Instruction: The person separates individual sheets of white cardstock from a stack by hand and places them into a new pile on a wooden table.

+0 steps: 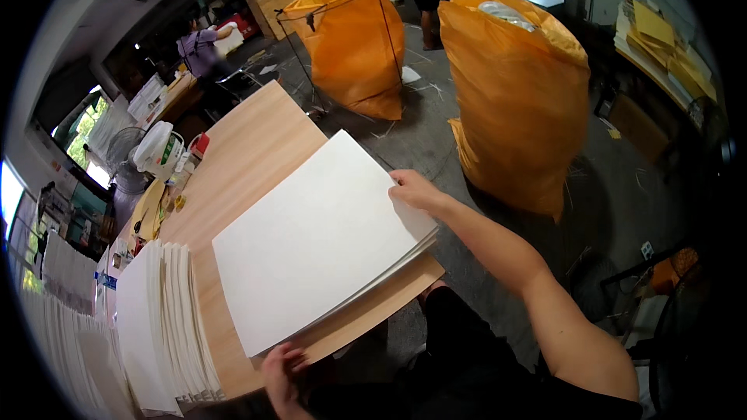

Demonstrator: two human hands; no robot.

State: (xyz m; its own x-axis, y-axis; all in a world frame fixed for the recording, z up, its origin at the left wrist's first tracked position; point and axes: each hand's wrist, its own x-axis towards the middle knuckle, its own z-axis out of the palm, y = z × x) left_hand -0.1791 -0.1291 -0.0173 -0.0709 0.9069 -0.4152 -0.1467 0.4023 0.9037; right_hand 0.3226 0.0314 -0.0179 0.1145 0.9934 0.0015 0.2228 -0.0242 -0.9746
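A short stack of large white paper sheets (323,237) lies aslant on the wood-grain table (257,136), its layered edges showing along the near right side. My right hand (416,190) grips the stack's right edge, thumb on top and the other fingers partly hidden. Close to the stack's near left corner is my left hand (284,369), its fingers loosely bent and apart, slightly blurred, with nothing seen in them. At the table's left stand thick bundles of white sheets (144,327), leaning on edge.
Two big orange sacks, one hung on a frame (350,54) and one fuller (517,101), stand on the floor beyond the table. A white bucket (159,148) and small bottles line its far left edge. Two people (201,50) are in the background. Scraps litter the grey floor.
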